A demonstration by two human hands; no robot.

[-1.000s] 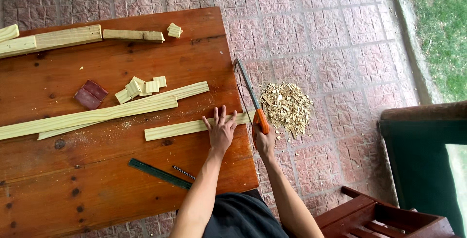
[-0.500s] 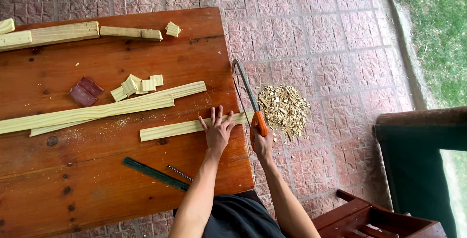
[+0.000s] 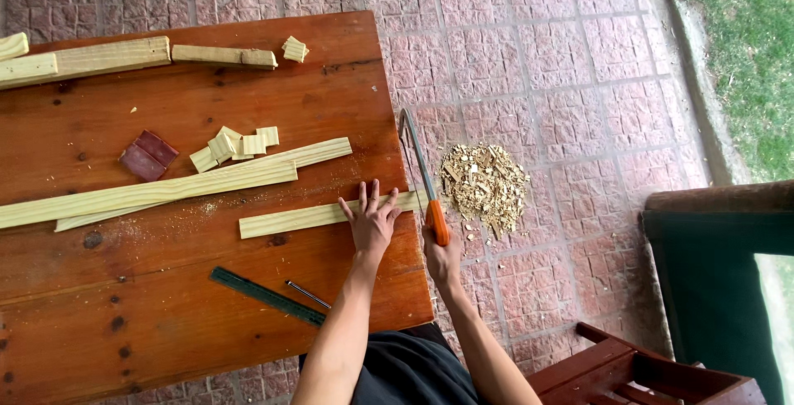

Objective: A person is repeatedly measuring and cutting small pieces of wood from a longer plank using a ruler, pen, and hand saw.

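While the left hand [image 3: 370, 221] presses flat, fingers spread, on the wood strip [image 3: 322, 215] at frame centre, the right hand [image 3: 442, 258] grips the orange-handled saw [image 3: 423, 175].

Two bare forearms enter from the bottom edge, no sleeves reaching wrist or elbow, no watch, rings or gloves visible. Left hand [image 3: 370, 221] shows five fingers and short nails; right hand [image 3: 443, 258] is seen from the back, its fingers mostly hidden. Dark grey garment at the lower edge, creased fabric, cut unclear.
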